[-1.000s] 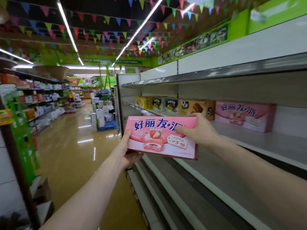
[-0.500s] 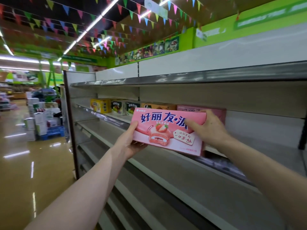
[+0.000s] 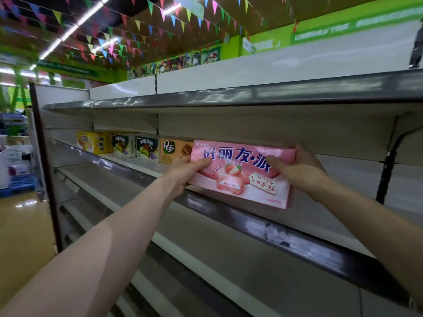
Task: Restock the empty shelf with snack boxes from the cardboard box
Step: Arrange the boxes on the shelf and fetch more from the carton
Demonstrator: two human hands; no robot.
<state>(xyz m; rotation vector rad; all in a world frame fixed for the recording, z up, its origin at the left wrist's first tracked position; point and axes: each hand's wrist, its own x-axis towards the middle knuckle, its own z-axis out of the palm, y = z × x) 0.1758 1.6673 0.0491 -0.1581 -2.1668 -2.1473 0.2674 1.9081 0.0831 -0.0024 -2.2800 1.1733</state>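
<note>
A pink snack box (image 3: 242,175) with a strawberry cake picture stands upright over the front edge of the middle shelf (image 3: 263,227). My left hand (image 3: 187,170) grips its left end, thumb on the front face. My right hand (image 3: 297,170) grips its right end, thumb across the front. Left of it on the same shelf stand an orange box (image 3: 171,151), two green-and-white boxes (image 3: 135,145) and a yellow box (image 3: 92,141). The pink box that stood there earlier is hidden behind the held one. The cardboard box is out of view.
The shelf above (image 3: 229,97) overhangs the hands. Lower shelves (image 3: 206,271) are bare. A dark upright post (image 3: 45,168) ends the unit at left. Down the aisle at left sit stacked cartons (image 3: 13,161) on a blue pallet (image 3: 18,185).
Both hands have carried the pink box up and to the right, from out in the aisle to the middle shelf, right of the orange box. My view has turned toward the shelves.
</note>
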